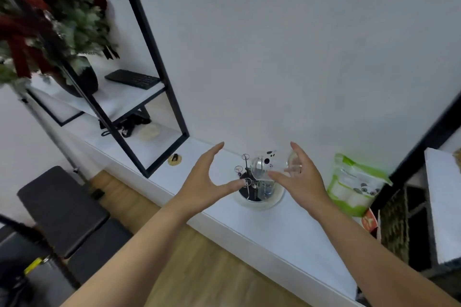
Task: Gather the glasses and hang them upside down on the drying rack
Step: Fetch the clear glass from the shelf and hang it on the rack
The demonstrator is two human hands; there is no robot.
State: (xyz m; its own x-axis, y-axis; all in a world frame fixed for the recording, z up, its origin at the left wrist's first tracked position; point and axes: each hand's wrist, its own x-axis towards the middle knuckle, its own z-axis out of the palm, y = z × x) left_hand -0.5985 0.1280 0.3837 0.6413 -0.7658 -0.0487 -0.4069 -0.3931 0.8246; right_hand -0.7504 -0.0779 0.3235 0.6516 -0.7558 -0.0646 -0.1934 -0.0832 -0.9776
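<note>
Rack: the drying rack [252, 182] stood on the white counter [249, 222] between your hands, its wire arms jutting up toward 12 o'clock.
Glasses: a clear glass [260, 168] hung on the rack, and another glass [292, 161] was just behind your right hand [300, 177].
Left side: bare counter lay open at 9 o'clock of the rack, up to the black shelf frame [159, 152].
Right side: a green packet [354, 182] blocked 3 o'clock.
Behind: the wall [274, 57] closed off 12 o'clock.
Near edge: open air lay at 6 o'clock, over the floor.
Left hand [204, 182]: it was spread, its thumb near a wire arm.
</note>
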